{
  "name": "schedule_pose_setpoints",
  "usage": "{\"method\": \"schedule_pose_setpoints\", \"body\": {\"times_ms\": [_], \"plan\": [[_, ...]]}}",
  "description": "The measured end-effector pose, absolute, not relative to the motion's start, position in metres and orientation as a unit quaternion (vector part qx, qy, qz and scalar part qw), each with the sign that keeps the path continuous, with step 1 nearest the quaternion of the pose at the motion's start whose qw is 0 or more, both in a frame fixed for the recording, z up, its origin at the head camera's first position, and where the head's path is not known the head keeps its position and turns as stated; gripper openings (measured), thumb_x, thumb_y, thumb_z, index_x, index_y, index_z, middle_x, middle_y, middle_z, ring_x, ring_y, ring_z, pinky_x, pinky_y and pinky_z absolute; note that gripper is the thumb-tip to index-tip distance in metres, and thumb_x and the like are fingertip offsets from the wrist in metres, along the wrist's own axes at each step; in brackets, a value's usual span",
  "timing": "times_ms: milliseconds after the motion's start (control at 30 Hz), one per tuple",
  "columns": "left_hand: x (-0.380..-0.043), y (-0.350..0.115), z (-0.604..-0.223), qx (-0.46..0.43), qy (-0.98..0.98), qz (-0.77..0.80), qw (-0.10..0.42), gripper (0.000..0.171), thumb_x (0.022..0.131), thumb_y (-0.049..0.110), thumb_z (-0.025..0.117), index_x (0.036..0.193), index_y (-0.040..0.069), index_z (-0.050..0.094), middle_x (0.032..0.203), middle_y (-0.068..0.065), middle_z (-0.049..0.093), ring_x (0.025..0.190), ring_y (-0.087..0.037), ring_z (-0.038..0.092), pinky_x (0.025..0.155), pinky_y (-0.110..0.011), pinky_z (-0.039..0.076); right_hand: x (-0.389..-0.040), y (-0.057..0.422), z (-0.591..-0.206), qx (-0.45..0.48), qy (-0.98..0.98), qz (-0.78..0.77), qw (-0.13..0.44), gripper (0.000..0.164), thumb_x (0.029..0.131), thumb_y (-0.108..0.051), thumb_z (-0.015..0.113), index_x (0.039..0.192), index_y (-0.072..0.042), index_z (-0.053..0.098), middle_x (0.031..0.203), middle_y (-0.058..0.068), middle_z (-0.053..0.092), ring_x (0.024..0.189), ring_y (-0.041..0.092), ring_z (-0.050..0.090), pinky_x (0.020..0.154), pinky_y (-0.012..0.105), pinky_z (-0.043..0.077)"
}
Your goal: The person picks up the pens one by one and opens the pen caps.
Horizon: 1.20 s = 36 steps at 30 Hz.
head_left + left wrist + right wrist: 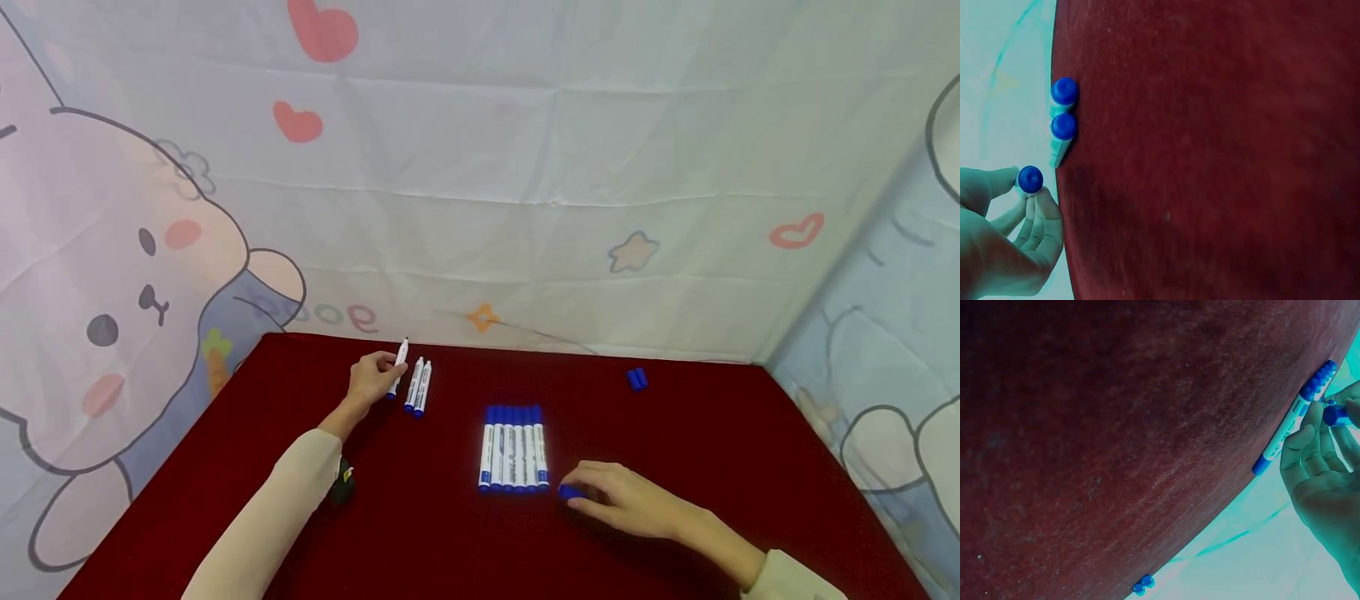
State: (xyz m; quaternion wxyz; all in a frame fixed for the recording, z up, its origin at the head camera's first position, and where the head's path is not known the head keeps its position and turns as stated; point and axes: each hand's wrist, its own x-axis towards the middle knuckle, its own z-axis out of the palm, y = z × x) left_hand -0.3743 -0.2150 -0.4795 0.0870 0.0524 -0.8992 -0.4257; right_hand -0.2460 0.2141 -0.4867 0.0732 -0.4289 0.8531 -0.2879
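Head view shows the left hand (370, 379) pinching an uncapped whiteboard marker (401, 356) beside two similar markers (414, 384), the right hand (626, 500) pinching a blue cap (570, 492); marker placement seems underway, next calling for gentle release.

The person is wearing cream sleeves. The left sleeve (266, 518) is covering the forearm in plain, smooth cloth, its edge stopping short of the wrist. The right sleeve (791, 579), in matching cream, is showing only its end, low in the head view. The left hand (371, 378) and right hand (630, 502) are showing bare.
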Motion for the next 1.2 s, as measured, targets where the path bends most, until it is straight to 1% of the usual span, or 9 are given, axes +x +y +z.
{"method": "schedule_pose_setpoints", "body": {"times_ms": [133,233,333,467,567,800,1000,1100,1200], "plan": [[-0.38,-0.209,-0.486,0.073,-0.906,-0.41,0.074,0.038,0.096,0.023,0.071,0.121,-0.006,0.068,0.104,-0.021,0.07,0.091,-0.028,0.061,0.064,-0.025,0.047,-0.248,0.214,-0.486,-0.433,0.852,-0.288,0.067,0.03,0.106,-0.036,0.054,0.123,-0.016,0.068,0.11,-0.011,0.067,0.094,-0.003,0.059,0.081,0.021,0.055],[-0.382,-0.207,-0.49,0.079,-0.912,-0.398,0.06,0.039,0.096,0.024,0.07,0.121,-0.006,0.068,0.106,-0.021,0.07,0.087,-0.025,0.062,0.064,-0.025,0.049,-0.249,0.215,-0.486,-0.429,0.854,-0.286,0.069,0.03,0.106,-0.036,0.054,0.123,-0.016,0.068,0.11,-0.011,0.067,0.094,-0.003,0.059,0.081,0.021,0.055],[-0.383,-0.208,-0.491,0.078,-0.916,-0.391,0.051,0.04,0.096,0.026,0.071,0.121,-0.005,0.068,0.106,-0.02,0.07,0.079,-0.021,0.062,0.06,-0.024,0.047,-0.249,0.215,-0.486,-0.427,0.856,-0.283,0.071,0.029,0.106,-0.036,0.055,0.123,-0.016,0.068,0.111,-0.01,0.068,0.095,-0.003,0.059,0.082,0.021,0.055],[-0.384,-0.211,-0.49,0.078,-0.917,-0.388,0.048,0.04,0.096,0.025,0.071,0.122,-0.005,0.067,0.104,-0.02,0.07,0.066,-0.015,0.059,0.054,-0.023,0.046,-0.25,0.212,-0.485,-0.434,0.852,-0.283,0.074,0.029,0.105,-0.036,0.056,0.122,-0.016,0.068,0.11,-0.008,0.068,0.092,-0.004,0.058,0.081,0.02,0.054],[-0.385,-0.213,-0.49,0.075,-0.917,-0.389,0.038,0.041,0.096,0.025,0.07,0.123,-0.006,0.066,0.103,-0.02,0.07,0.062,-0.012,0.057,0.051,-0.022,0.047,-0.251,0.21,-0.485,-0.436,0.85,-0.285,0.075,0.028,0.105,-0.035,0.057,0.122,-0.016,0.069,0.109,-0.008,0.068,0.089,-0.004,0.057,0.08,0.02,0.054],[-0.385,-0.211,-0.493,0.058,-0.927,-0.37,0.025,0.043,0.097,0.026,0.069,0.126,-0.005,0.065,0.105,-0.018,0.07,0.061,-0.011,0.059,0.05,-0.022,0.049,-0.251,0.21,-0.487,-0.431,0.849,-0.289,0.096,0.026,0.103,-0.033,0.061,0.122,-0.016,0.069,0.109,-0.009,0.068,0.089,-0.005,0.057,0.077,0.019,0.054],[-0.384,-0.211,-0.492,0.056,-0.929,-0.365,0.024,0.043,0.098,0.026,0.068,0.126,-0.007,0.065,0.106,-0.021,0.072,0.06,-0.01,0.059,0.05,-0.021,0.049,-0.251,0.21,-0.489,-0.434,0.847,-0.291,0.101,0.026,0.102,-0.034,0.062,0.122,-0.018,0.069,0.109,-0.01,0.067,0.089,-0.005,0.058,0.076,0.019,0.054],[-0.384,-0.212,-0.491,0.053,-0.93,-0.362,0.021,0.043,0.098,0.026,0.068,0.126,-0.007,0.066,0.107,-0.021,0.072,0.062,-0.011,0.061,0.051,-0.021,0.05,-0.252,0.21,-0.49,-0.431,0.847,-0.292,0.103,0.026,0.102,-0.034,0.061,0.122,-0.019,0.069,0.109,-0.01,0.068,0.09,-0.005,0.058,0.077,0.019,0.054],[-0.383,-0.211,-0.489,0.05,-0.936,-0.347,0.026,0.042,0.099,0.028,0.067,0.124,-0.005,0.067,0.108,-0.02,0.073,0.069,-0.015,0.065,0.055,-0.024,0.05,-0.252,0.21,-0.49,-0.427,0.849,-0.292,0.109,0.026,0.102,-0.034,0.061,0.122,-0.018,0.069,0.11,-0.01,0.068,0.09,-0.005,0.058,0.078,0.019,0.054]]}}
